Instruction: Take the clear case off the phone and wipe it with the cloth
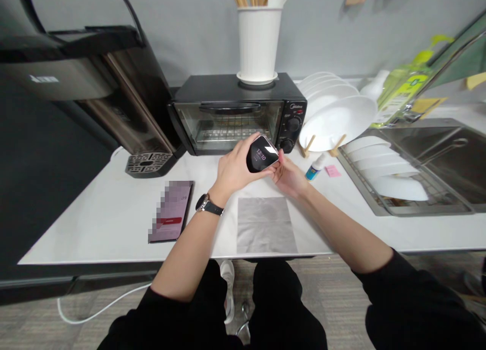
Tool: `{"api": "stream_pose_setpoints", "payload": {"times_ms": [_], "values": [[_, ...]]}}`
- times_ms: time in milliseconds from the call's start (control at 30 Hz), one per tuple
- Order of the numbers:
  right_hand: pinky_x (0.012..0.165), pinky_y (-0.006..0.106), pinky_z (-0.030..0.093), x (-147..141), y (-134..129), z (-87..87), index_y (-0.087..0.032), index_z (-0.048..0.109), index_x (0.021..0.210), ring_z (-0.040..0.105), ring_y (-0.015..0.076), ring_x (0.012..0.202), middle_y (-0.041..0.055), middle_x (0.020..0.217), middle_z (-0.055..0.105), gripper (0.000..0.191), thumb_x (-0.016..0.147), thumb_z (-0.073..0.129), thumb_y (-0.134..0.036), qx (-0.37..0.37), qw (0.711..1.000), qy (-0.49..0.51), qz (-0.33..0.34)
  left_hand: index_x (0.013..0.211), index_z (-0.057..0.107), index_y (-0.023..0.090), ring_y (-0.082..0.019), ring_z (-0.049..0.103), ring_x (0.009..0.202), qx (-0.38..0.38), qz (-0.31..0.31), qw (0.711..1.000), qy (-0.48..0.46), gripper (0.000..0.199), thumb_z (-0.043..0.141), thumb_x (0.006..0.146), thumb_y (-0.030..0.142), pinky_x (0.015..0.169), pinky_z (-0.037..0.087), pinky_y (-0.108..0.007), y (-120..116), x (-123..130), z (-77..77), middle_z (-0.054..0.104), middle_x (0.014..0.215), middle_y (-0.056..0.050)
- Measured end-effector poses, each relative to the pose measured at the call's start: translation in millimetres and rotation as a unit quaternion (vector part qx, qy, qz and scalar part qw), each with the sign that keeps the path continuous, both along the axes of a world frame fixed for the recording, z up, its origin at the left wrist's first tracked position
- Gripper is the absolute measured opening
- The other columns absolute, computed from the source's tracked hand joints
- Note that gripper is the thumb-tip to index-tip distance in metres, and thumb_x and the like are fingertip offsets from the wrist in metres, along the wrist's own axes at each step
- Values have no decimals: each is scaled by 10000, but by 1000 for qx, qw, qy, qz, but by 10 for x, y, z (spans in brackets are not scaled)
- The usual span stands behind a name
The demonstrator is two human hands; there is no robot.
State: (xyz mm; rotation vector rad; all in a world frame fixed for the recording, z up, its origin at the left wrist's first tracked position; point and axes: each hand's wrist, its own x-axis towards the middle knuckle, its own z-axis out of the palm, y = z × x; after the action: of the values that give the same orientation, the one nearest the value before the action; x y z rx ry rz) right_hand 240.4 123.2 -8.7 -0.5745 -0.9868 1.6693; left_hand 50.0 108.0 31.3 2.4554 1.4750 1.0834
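A dark phone (261, 155), its lit screen showing a clock, is held up above the white counter in front of the toaster oven. My left hand (236, 163) wraps round its left side. At the lower right edge of the phone, the fingers of my right hand (287, 175) are pinched against it. Below my hands a grey cloth (266, 226) lies flat near the counter's front edge. A small spray bottle (316, 168) and a pink sticky note (332, 170) are just right of my right hand. Another phone (172, 210), partly pixelated, lies left of my watch.
Behind my hands is the toaster oven (235, 119), topped by a white utensil pot (260, 43). A drink machine (114, 86) occupies the left. White plates (337, 117) stand in a rack at right, beside the sink (451, 162) with its bowls and a green soap bottle (404, 89).
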Motion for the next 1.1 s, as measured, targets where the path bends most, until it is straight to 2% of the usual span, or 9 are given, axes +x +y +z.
{"api": "stream_pose_setpoints", "payload": {"times_ms": [167, 233, 400, 567, 667, 800, 933, 1000, 1100], "values": [[697, 233, 680, -4, 2, 17, -312, 806, 1055, 786, 127, 745, -34, 875, 843, 482, 782, 898, -699, -25, 1000, -5, -15, 1636, 386, 310, -328, 605, 1485, -24, -30, 998, -58, 1004, 911, 800, 489, 1147, 572, -455, -5, 16, -5, 571, 1661, -90], [664, 234, 671, -15, 3, 35, -305, 815, 1016, 754, 122, 685, -39, 827, 824, 518, 726, 924, -721, -9, 999, -19, -39, 1593, 413, 296, -327, 655, 1420, -24, -28, 995, -89, 936, 889, 807, 476, 1107, 588, -452, -7, 35, -22, 619, 1601, -103], [683, 273, 664, -59, -33, 98, -282, 830, 890, 701, 121, 658, -39, 789, 798, 521, 645, 964, -721, 99, 976, -79, -179, 1437, 538, 244, -276, 724, 1265, -11, -63, 981, -181, 677, 828, 848, 409, 1101, 581, -427, 18, 90, -93, 738, 1395, -91], [685, 341, 664, -80, -76, 111, -277, 839, 918, 730, 175, 686, 1, 806, 817, 556, 719, 871, -795, 131, 948, -142, -251, 1427, 564, 228, -284, 714, 1291, -33, -85, 967, -239, 679, 801, 862, 522, 1115, 574, -434, 72, 147, -186, 743, 1386, -99], [720, 323, 656, -88, -88, 97, -279, 832, 965, 774, 178, 749, 15, 873, 846, 535, 763, 856, -773, 130, 948, -135, -256, 1393, 562, 230, -280, 739, 1259, -57, -94, 940, -323, 685, 716, 895, 675, 1091, 585, -436, 122, 123, -187, 737, 1394, -128], [719, 295, 632, -93, -94, 95, -268, 804, 998, 800, 173, 801, 31, 909, 855, 542, 783, 845, -763, 117, 950, -117, -264, 1452, 543, 291, -209, 793, 984, -103, -59, 866, -486, 705, 546, 955, 792, 870, 626, -354, 225, -14, -110, 757, 1238, -88], [612, 270, 564, -68, -88, 103, -286, 766, 1039, 724, 141, 662, -18, 769, 795, 494, 805, 846, -714, 119, 939, -104, -306, 1494, 561, 309, -128, 518, 608, -158, -55, 834, -525, 786, 383, 957, 856, 600, 507, -310, 272, -145, -15, 707, 1063, -57], [565, 265, 517, -47, -80, 103, -291, 748, 1053, 653, 124, 585, -42, 702, 746, 454, 825, 843, -672, 127, 939, -91, -306, 1459, 588, 296, -127, 379, 564, -199, -92, 839, -499, 825, 315, 945, 880, 532, 397, -315, 272, -175, 17, 686, 1036, -65], [515, 270, 439, -25, -70, 108, -288, 740, 1035, 571, 112, 525, -48, 668, 712, 412, 830, 832, -633, 132, 951, -70, -270, 1417, 612, 283, -118, 319, 552, -242, -119, 842, -467, 831, 327, 931, 894, 511, 307, -308, 289, -180, 11, 670, 1013, -69]]}}
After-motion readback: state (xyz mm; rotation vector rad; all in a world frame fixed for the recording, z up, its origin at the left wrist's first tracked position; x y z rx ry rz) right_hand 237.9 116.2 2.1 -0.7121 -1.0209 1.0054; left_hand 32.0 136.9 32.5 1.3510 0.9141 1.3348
